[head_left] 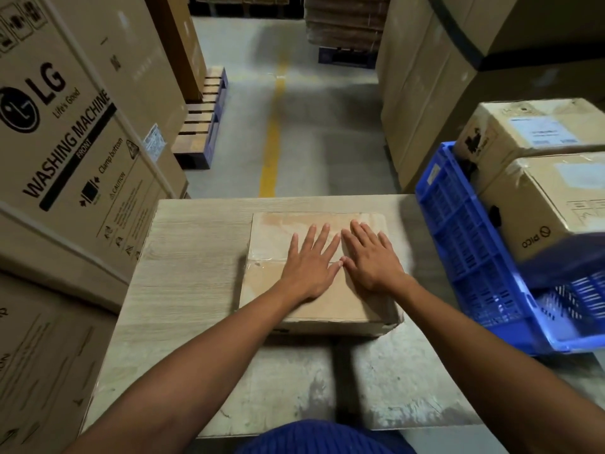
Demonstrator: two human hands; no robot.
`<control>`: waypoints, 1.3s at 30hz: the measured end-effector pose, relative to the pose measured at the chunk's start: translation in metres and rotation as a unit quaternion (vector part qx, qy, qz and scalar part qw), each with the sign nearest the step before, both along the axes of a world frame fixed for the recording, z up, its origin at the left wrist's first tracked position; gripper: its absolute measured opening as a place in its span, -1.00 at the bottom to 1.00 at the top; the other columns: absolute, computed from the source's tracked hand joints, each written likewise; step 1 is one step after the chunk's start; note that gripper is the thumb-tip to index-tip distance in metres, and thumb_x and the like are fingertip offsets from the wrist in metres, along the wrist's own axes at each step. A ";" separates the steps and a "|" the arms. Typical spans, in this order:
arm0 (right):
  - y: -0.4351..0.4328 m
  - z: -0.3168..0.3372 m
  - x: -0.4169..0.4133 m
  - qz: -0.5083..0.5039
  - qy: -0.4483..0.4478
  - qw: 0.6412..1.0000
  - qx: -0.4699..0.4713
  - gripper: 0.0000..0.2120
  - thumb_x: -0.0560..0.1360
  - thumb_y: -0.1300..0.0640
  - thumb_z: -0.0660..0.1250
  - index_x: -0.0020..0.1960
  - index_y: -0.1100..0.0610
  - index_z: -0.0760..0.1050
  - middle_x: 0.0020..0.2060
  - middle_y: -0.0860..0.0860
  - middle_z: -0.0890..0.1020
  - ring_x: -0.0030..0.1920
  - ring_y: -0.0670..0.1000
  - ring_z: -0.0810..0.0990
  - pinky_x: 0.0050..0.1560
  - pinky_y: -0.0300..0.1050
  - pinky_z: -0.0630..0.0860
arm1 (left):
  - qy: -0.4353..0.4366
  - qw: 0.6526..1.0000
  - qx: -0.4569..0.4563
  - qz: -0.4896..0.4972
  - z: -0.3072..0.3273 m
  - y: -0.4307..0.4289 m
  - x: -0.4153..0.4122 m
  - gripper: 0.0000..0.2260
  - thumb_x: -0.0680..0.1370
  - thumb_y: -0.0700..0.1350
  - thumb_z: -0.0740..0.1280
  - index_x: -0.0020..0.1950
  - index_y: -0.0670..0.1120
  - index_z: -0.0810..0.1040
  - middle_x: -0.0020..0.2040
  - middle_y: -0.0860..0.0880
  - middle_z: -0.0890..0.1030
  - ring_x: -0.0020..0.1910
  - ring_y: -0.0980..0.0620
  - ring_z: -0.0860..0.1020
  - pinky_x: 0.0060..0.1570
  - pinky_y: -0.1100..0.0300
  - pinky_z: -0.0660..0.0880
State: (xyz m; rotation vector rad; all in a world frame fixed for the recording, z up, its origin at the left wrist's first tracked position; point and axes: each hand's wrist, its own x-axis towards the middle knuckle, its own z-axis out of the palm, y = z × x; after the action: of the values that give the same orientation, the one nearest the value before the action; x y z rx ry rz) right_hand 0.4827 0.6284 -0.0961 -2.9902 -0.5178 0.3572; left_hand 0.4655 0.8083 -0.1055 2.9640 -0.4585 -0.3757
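A flat brown cardboard box [271,237], taped across its top, lies on a pale wooden table [193,257]. My left hand [311,262] rests flat on the box top with its fingers spread and straight. Beside it, my right hand [371,257] lies flat on the same top, fingers straight. The two thumbs nearly touch near the middle of the box. Neither hand grips anything.
A blue plastic crate [474,257] tilts at the table's right, with two cardboard boxes [553,194] behind it. Large washing machine cartons [75,152] stand close on the left. Ahead, a concrete aisle with a yellow line [273,132] runs between stacked cartons and a pallet [201,126].
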 end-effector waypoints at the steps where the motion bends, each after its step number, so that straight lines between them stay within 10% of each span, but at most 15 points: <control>1: -0.001 0.001 0.000 -0.002 0.003 1.000 -0.001 -0.37 0.69 -0.21 -0.05 0.66 0.01 -0.11 0.64 0.03 -0.16 0.63 0.05 -0.18 0.57 0.15 -0.19 | -0.001 1.000 -0.001 0.003 0.000 -0.001 -0.001 -0.43 0.67 0.25 -0.14 0.63 0.12 -0.22 0.62 0.01 -0.31 0.58 -0.08 -0.34 0.52 -0.25 -0.25; 9: 0.014 0.002 -0.052 -0.091 -0.111 0.987 0.072 -0.64 0.62 -0.07 0.06 0.21 0.04 0.54 0.22 0.05 0.53 0.32 0.12 0.46 0.31 0.16 0.38 | 0.012 0.998 -0.063 -0.003 0.013 -0.011 -0.034 -0.52 0.71 0.05 -0.02 0.64 0.02 0.04 0.65 -0.07 -0.10 0.62 -0.09 -0.14 0.57 -0.16 -0.10; 15: 0.008 -0.010 -0.071 -0.060 -0.042 0.997 0.014 -0.52 0.71 -0.03 0.02 0.59 0.07 0.18 0.61 0.18 0.13 0.62 0.19 0.05 0.56 0.18 0.02 | 0.028 0.999 -0.015 -0.032 0.001 -0.009 -0.048 -0.47 0.71 0.12 -0.07 0.65 0.05 -0.12 0.64 -0.02 -0.23 0.61 -0.05 -0.25 0.55 -0.13 -0.22; 33: 0.059 0.015 -0.085 -0.036 0.060 0.998 0.006 -0.35 0.63 -0.31 0.05 0.63 -0.10 -0.02 0.63 0.20 -0.09 0.61 0.27 -0.14 0.49 0.40 -0.01 | 0.035 0.998 0.028 0.042 0.018 0.058 -0.066 -0.43 0.69 0.20 -0.10 0.64 0.03 -0.17 0.64 -0.01 -0.23 0.61 -0.04 -0.25 0.50 -0.30 -0.24; 39: 0.065 0.002 -0.093 0.021 0.028 0.999 -0.023 -0.06 0.36 -0.47 -0.56 0.64 -0.13 -0.12 0.64 0.10 -0.09 0.63 0.20 -0.12 0.49 0.39 -0.04 | 0.028 0.998 0.030 0.041 0.012 0.066 -0.071 -0.41 0.68 0.21 -0.12 0.65 0.00 -0.14 0.64 0.01 -0.23 0.61 0.00 -0.25 0.51 -0.31 -0.19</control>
State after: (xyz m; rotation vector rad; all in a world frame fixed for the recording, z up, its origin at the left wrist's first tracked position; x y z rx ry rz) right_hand 0.3893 0.6935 -0.0940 -3.0071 -0.5760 0.4623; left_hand 0.3946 0.8739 -0.0935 3.0089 -0.3250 -0.4697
